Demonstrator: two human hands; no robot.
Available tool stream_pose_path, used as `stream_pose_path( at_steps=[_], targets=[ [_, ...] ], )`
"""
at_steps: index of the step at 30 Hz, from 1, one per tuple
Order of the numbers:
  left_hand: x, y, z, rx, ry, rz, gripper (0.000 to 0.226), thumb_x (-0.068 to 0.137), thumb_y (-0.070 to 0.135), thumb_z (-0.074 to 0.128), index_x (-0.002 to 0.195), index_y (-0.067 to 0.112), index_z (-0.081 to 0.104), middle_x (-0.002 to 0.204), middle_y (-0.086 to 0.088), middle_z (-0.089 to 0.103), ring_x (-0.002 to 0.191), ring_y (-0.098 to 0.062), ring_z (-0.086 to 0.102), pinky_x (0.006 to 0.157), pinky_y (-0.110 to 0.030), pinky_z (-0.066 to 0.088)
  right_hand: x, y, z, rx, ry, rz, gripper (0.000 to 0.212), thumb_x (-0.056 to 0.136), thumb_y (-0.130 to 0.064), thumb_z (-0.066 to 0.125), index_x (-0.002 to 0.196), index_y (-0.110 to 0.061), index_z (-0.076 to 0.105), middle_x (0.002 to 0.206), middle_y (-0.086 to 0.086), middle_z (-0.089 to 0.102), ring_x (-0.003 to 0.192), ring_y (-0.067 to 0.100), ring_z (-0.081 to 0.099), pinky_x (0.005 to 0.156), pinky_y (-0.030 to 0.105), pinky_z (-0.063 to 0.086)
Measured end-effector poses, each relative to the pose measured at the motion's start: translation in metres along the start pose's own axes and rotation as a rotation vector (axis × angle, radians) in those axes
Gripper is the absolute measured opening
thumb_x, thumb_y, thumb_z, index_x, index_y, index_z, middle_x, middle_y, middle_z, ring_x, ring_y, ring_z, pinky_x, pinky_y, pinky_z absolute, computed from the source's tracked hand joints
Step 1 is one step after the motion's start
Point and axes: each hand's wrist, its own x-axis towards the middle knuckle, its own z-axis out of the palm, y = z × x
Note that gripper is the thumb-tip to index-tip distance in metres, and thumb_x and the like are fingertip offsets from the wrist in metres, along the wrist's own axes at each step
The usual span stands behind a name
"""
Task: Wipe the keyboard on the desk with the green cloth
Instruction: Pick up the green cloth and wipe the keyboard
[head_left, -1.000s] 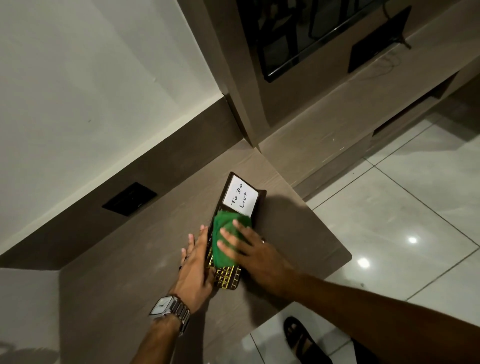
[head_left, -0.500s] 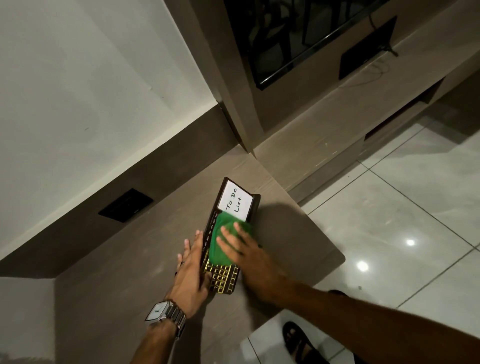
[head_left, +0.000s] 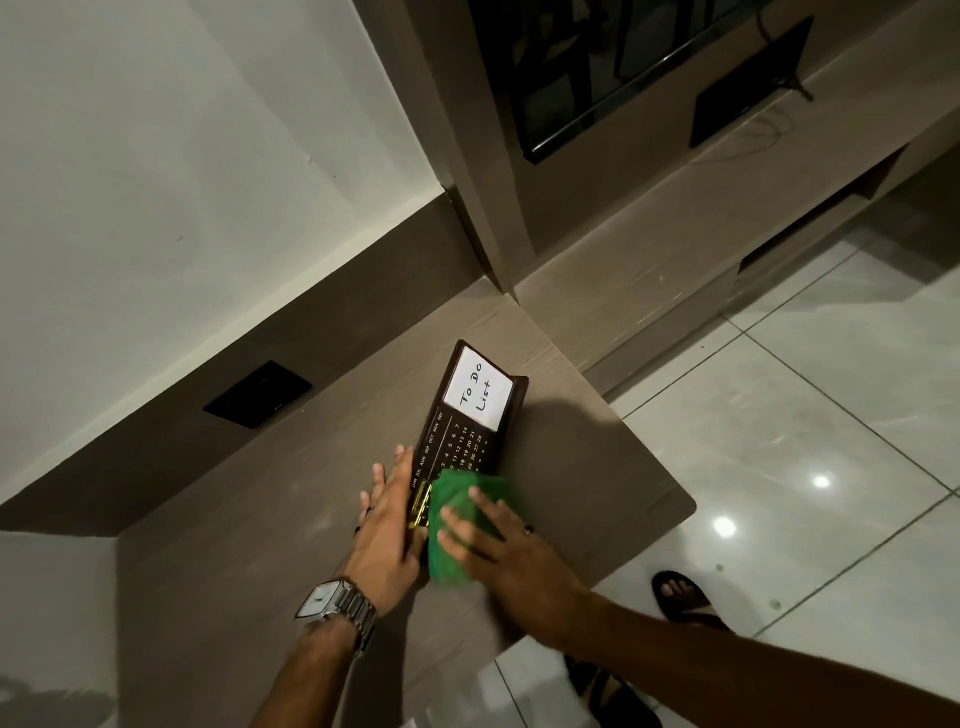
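Flat-palmed, the right hand presses the green cloth onto the near end of the keyboard, while the left hand, open, braces its left edge on the desk. Strokes should probably follow the long axis, which runs from the hands toward the "To Do List" note.

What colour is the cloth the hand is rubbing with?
Green. The cloth shows best in the head view, under the right hand.
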Motion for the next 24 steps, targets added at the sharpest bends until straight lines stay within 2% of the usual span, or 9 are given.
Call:
stream_pose_path(
  at_steps=[2,4,7,9,14,16,19,21,24],
  targets=[
    [0.001,-0.003,-0.001,0.006,-0.017,-0.001,0.1,0.086,0.002,0.054,0.138,0.044,-0.021,0.153,0.011,-0.016,0.143,-0.018,-0.019,0.114,-0.041,-0.013,-0.008,0.001,0.001,-0.033,-0.03,-0.112,0.094,0.077,-0.018,0.077,0.151,-0.02,0.019,0.162,0.006,0.013,0.146,0.039,-0.001,0.114,0.055,0.012],
    [0.002,-0.005,-0.001,-0.016,-0.033,-0.02,0.094,0.091,0.008,0.05,0.135,0.049,-0.023,0.152,0.012,-0.018,0.141,-0.015,-0.02,0.113,-0.04,-0.014,-0.009,0.013,-0.006,-0.054,0.013,-0.103,0.091,0.078,-0.011,0.074,0.15,-0.022,0.02,0.162,0.003,0.013,0.146,0.035,-0.004,0.115,0.054,0.015],
    [0.003,-0.006,0.001,-0.047,-0.034,-0.036,0.083,0.096,0.013,0.041,0.135,0.051,-0.021,0.154,0.011,-0.018,0.141,-0.014,-0.02,0.113,-0.04,-0.014,-0.002,0.025,-0.018,0.001,0.089,0.148,0.088,0.086,-0.007,0.063,0.153,-0.027,0.008,0.161,-0.004,-0.009,0.142,0.029,-0.02,0.117,0.053,0.014],
    [0.002,-0.005,0.001,-0.04,-0.018,-0.03,0.082,0.096,0.01,0.039,0.137,0.049,-0.021,0.156,0.009,-0.017,0.142,-0.015,-0.019,0.114,-0.041,-0.013,0.005,0.019,-0.016,0.03,0.104,0.2,0.09,0.087,-0.009,0.062,0.152,-0.027,0.003,0.16,-0.005,-0.014,0.142,0.03,-0.022,0.118,0.053,0.01],
    [0.002,-0.002,0.0,-0.039,-0.01,-0.024,0.083,0.095,0.007,0.039,0.14,0.044,-0.02,0.157,0.006,-0.014,0.143,-0.017,-0.018,0.116,-0.041,-0.012,-0.003,-0.005,0.008,-0.042,0.015,-0.032,0.091,0.079,-0.016,0.074,0.15,-0.02,0.017,0.161,0.003,0.013,0.143,0.037,-0.008,0.112,0.054,0.007],
    [0.001,-0.001,0.0,-0.076,-0.021,-0.033,0.073,0.096,0.024,0.036,0.142,0.044,-0.017,0.156,0.007,-0.015,0.143,-0.016,-0.018,0.116,-0.041,-0.012,-0.011,-0.004,0.01,-0.054,-0.031,-0.094,0.085,0.082,-0.018,0.071,0.149,-0.02,0.019,0.161,0.003,0.014,0.143,0.035,-0.01,0.114,0.055,0.004],
    [0.002,-0.001,0.001,-0.046,-0.005,-0.03,0.067,0.096,0.043,0.03,0.145,0.039,-0.014,0.154,0.007,-0.017,0.143,-0.016,-0.018,0.115,-0.04,-0.012,-0.02,-0.004,0.011,-0.136,-0.072,-0.227,0.07,0.084,-0.025,0.066,0.145,-0.024,0.031,0.158,-0.002,0.025,0.146,0.036,0.011,0.113,0.055,0.024],
    [0.002,-0.003,0.002,-0.016,0.007,-0.02,0.074,0.098,0.025,0.041,0.143,0.038,-0.017,0.155,0.004,-0.015,0.143,-0.019,-0.016,0.116,-0.042,-0.01,-0.023,-0.007,0.011,-0.172,-0.09,-0.271,0.065,0.084,-0.029,0.065,0.142,-0.026,0.036,0.156,-0.004,0.03,0.145,0.035,0.018,0.11,0.051,0.033],
    [0.002,-0.006,0.002,0.004,-0.012,-0.002,0.089,0.093,0.009,0.047,0.139,0.04,-0.023,0.156,0.003,-0.015,0.143,-0.018,-0.016,0.116,-0.042,-0.01,-0.025,0.001,0.007,-0.132,-0.081,-0.428,0.063,0.088,-0.013,0.06,0.145,-0.021,0.033,0.159,-0.001,0.024,0.148,0.031,0.003,0.114,0.056,0.026]
  ],
)
